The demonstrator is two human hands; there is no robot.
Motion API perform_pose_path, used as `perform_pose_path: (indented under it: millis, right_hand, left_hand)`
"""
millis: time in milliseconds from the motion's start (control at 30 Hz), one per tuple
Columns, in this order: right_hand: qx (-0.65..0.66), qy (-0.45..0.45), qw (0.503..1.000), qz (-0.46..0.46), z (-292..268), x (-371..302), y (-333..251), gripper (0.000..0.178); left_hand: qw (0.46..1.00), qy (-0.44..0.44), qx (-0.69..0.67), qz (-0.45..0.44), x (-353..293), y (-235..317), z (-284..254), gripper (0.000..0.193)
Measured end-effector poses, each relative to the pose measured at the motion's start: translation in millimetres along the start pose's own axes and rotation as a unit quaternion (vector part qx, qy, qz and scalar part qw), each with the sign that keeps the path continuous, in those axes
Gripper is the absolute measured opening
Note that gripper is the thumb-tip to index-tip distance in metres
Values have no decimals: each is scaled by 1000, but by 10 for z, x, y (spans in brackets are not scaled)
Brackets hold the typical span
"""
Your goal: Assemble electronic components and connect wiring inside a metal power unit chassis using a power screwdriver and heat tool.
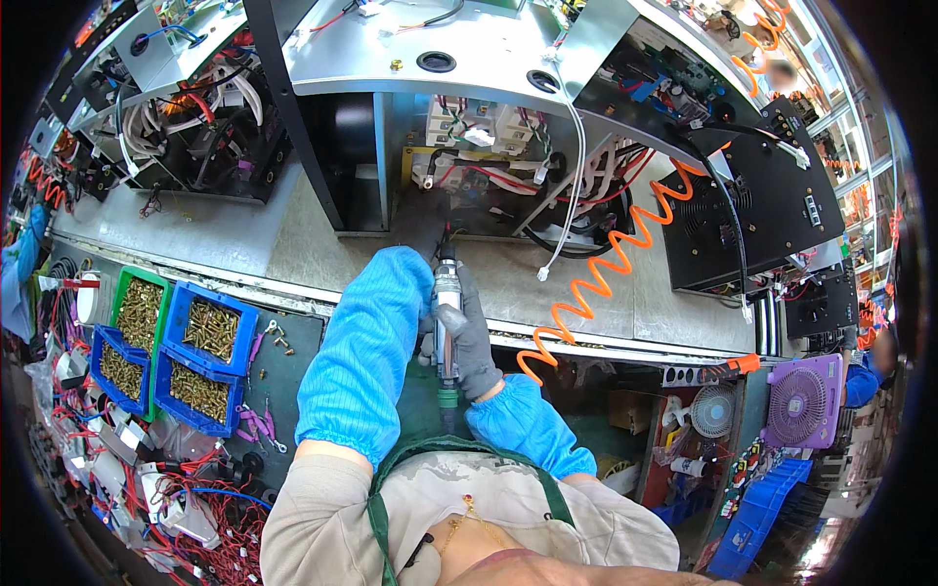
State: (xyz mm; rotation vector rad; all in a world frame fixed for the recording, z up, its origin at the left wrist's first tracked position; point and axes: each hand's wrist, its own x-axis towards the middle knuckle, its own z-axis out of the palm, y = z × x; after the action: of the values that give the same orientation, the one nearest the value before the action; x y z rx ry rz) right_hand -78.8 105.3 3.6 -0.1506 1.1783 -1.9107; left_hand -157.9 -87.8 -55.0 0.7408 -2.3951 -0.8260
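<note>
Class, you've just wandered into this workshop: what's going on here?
A person in grey gloves and blue sleeve covers is working at an open metal housing with wiring inside. The right hand grips a slim, silvery handheld tool, its tip pointing toward the housing. The left hand reaches to the housing's opening, its fingers hard to make out. To the left sit bins of brass-coloured fasteners; an orange coiled hose stretches on the right.

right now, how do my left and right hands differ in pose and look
The left hand reaches farther forward, at the opening of the metal cabinet, while the right hand wraps around the silver power tool. The left hand looks dark; the right hand looks lighter gray. Both are gloved, with blue sleeves behind.
</note>
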Motion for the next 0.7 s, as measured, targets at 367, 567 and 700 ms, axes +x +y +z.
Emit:
perform_pose_path:
  millis: [367,567,700]
  right_hand:
    - [37,-13,999,2,18,-11,-16,70]
    - [29,-23,999,21,-47,-29,-57,72]
    - [48,-31,998,15,-64,-30,-26,72]
  left_hand:
    - [1000,-25,-5,-3,30,-2,-20,17]
    - [999,-33,-2,6,-4,94,-85,18]
    - [998,-19,46,26,9,11,-25,19]
